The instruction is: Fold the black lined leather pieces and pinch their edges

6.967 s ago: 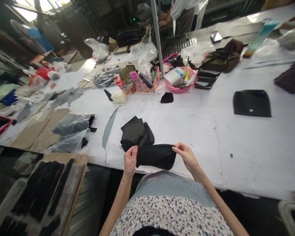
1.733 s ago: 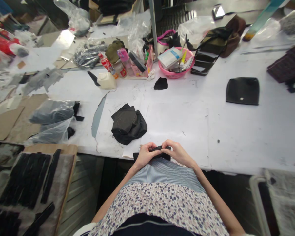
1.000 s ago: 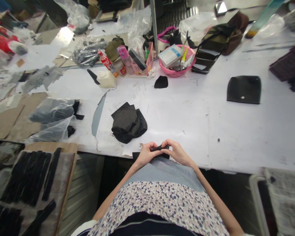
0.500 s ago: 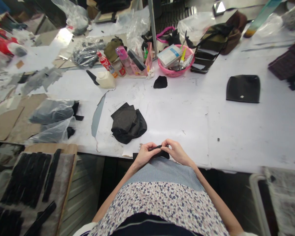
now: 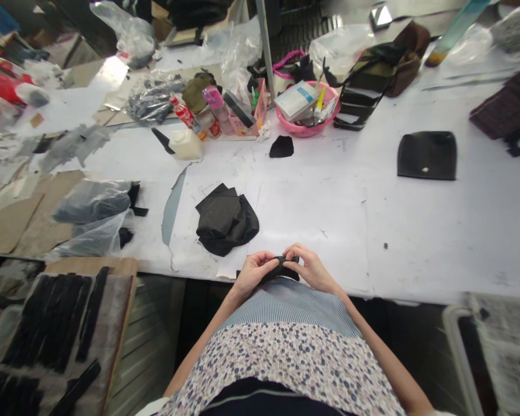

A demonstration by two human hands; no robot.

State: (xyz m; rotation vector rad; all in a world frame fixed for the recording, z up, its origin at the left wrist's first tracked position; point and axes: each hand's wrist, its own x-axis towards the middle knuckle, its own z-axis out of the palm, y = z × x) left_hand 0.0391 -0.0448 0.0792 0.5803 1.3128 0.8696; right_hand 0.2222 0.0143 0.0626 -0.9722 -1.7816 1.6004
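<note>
At the table's near edge, close to my apron, my left hand pinches a small black piece of material. My right hand grips the same piece from the other side, fingertips almost touching those of my left. The fingers hide part of the piece. Up and to the left of my hands lies a loose pile of black fabric pieces. A small black scrap lies farther back, and a flat black panel rests at the right.
A pink basket of small tools, a pink box, bottles and a white container stand at the back. Plastic-wrapped pieces lie at the left. Below them, a board bears black strips. Bags are at the back right.
My thumbs have shifted slightly on the black piece, which now looks bent up more between them. The rest differs only by a slight camera movement.
</note>
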